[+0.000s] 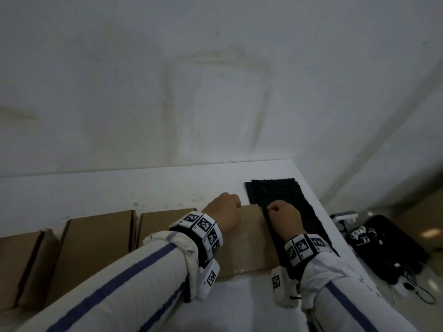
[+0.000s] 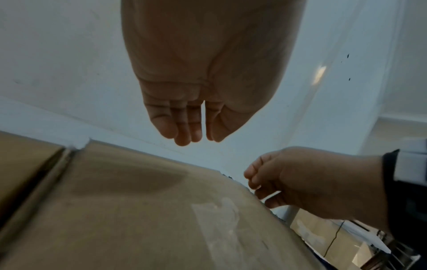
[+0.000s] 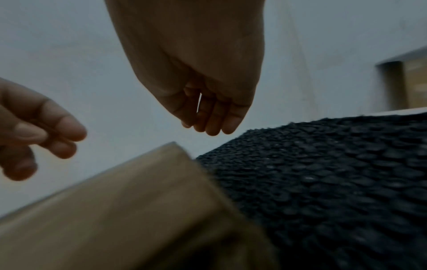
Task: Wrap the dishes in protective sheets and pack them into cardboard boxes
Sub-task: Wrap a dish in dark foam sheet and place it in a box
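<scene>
A closed brown cardboard box (image 1: pixel 249 238) with clear tape on top sits on the white table (image 1: pixel 119 192). A stack of black bubble-textured protective sheets (image 1: pixel 275 190) lies to its right. My left hand (image 1: pixel 225 212) hovers over the box's far edge with loosely curled fingers and holds nothing. My right hand (image 1: pixel 284 216) hangs over the seam between box and sheets, also loosely curled and empty. The left wrist view shows my left hand (image 2: pixel 191 127) above the box (image 2: pixel 138 210). The right wrist view shows my right hand (image 3: pixel 208 117) above the sheets (image 3: pixel 323 173). No dishes are visible.
Two more cardboard boxes (image 1: pixel 96 240) (image 1: pixel 16 259) stand in a row to the left. A white wall rises just behind the table. The table's right edge runs past the sheets; a black bag with cables (image 1: pixel 388 248) lies on the floor beyond.
</scene>
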The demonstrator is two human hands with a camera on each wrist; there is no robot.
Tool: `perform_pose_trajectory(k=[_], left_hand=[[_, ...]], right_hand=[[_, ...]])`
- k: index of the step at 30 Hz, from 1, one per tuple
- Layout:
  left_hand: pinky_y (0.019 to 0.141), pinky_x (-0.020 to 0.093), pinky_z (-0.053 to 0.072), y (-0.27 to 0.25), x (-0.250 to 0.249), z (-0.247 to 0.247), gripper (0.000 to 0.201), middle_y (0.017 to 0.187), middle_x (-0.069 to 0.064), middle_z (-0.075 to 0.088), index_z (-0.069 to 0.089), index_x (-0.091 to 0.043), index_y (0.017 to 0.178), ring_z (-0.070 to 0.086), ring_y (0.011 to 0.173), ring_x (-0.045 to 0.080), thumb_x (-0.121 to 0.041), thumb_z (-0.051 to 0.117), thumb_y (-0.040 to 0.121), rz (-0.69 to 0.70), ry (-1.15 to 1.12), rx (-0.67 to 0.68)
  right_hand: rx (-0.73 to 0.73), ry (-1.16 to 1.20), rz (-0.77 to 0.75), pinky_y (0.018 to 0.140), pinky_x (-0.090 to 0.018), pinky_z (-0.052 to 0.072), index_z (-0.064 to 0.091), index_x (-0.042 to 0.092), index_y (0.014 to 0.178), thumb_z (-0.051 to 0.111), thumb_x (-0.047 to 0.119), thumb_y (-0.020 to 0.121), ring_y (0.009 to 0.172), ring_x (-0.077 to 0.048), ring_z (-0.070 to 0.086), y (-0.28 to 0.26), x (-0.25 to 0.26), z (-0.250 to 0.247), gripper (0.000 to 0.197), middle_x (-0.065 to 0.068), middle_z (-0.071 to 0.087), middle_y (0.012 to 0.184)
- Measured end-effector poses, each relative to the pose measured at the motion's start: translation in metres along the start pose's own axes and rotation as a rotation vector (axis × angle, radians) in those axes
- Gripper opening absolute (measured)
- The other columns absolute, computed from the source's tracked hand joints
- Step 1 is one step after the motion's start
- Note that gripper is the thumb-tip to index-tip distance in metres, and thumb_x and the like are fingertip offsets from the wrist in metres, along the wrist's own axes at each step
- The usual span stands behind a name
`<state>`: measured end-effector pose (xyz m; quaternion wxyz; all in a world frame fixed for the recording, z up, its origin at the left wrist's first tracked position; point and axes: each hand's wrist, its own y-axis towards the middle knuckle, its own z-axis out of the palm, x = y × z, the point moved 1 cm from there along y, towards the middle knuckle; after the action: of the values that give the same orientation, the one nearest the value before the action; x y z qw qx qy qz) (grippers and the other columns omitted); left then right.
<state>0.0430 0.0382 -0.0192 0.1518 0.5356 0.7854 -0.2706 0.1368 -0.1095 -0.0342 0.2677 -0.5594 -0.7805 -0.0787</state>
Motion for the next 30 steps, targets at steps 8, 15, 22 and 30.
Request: perform_pose_trajectory(k=[8,15,22,30], left_hand=[[0.098,0.033,0.042,0.033,-0.018,0.022,0.031,0.128,0.009,0.046,0.055,-0.015,0.119,0.050,0.113,0.026,-0.009,0.042,0.092,-0.016,-0.007,0.039],[0.098,0.032,0.040,0.042,-0.020,0.030,0.030,0.129,0.011,0.045,0.054,-0.014,0.120,0.049,0.115,0.027,-0.011,0.040,0.094,-0.030,0.015,0.074],[0.092,0.033,0.043,0.039,-0.031,0.020,0.025,0.124,0.011,0.055,0.058,-0.011,0.114,0.054,0.111,0.027,-0.015,0.040,0.097,0.013,-0.043,0.057],[0.074,0.030,0.048,0.020,-0.048,0.003,0.036,0.094,0.006,0.057,0.056,-0.011,0.099,0.056,0.086,0.021,-0.046,0.048,0.094,0.041,-0.434,0.225]], right_hand=[[0.299,-0.298,0.094,0.092,-0.031,0.046,0.055,0.005,0.116,0.064,0.034,0.085,0.110,-0.028,0.055,0.025,-0.056,0.023,0.044,-0.015,0.051,0.123],[0.274,-0.332,0.045,0.088,-0.028,0.046,0.061,0.003,0.111,0.056,0.022,0.091,0.109,-0.027,0.056,0.035,-0.060,0.027,0.028,-0.015,0.054,0.121],[0.271,-0.108,0.083,0.083,-0.030,0.048,0.056,0.010,0.071,0.067,0.022,0.084,0.094,-0.025,0.061,0.041,-0.052,-0.009,0.021,-0.013,0.064,0.094],[0.262,0.319,-0.084,0.048,-0.014,0.038,0.052,0.013,0.061,0.065,0.012,0.083,0.054,-0.008,0.047,0.020,0.009,-0.052,0.026,0.000,0.052,0.060]])
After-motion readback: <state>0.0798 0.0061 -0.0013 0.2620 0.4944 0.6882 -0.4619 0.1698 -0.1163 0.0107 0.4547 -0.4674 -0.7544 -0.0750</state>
